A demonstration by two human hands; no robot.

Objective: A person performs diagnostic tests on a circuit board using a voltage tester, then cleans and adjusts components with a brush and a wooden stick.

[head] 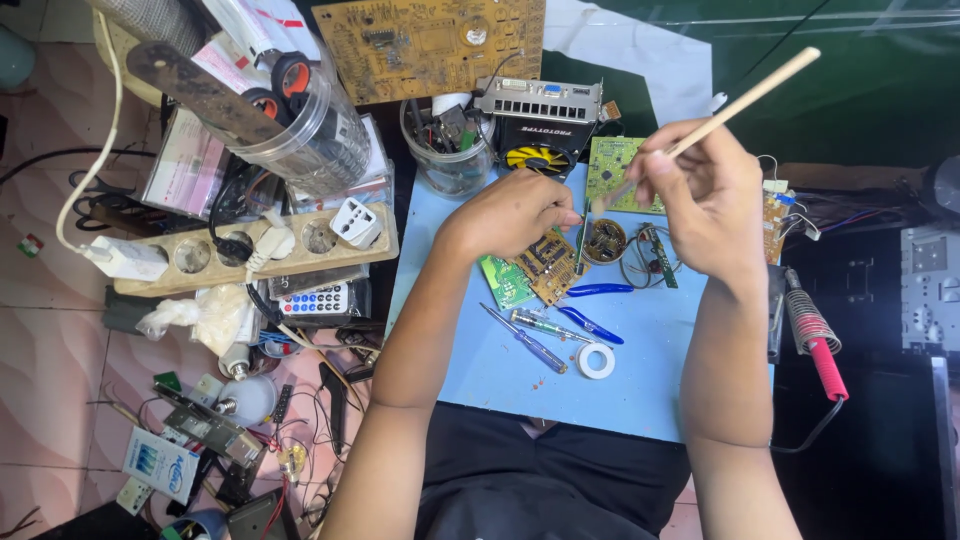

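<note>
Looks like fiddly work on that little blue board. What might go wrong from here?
1. The left hand pins a small circuit board near the blue mat's middle; if it slips, the board may skid into the loose tools.
2. The right hand works a long wooden stick among crowded boards, so a nudge might knock the round component.
3. The soldering iron rests at the mat's edge beside the right forearm; if hot, it might burn.

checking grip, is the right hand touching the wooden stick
Touching: the head view shows the right hand with fingers closed around the wooden stick.
</note>
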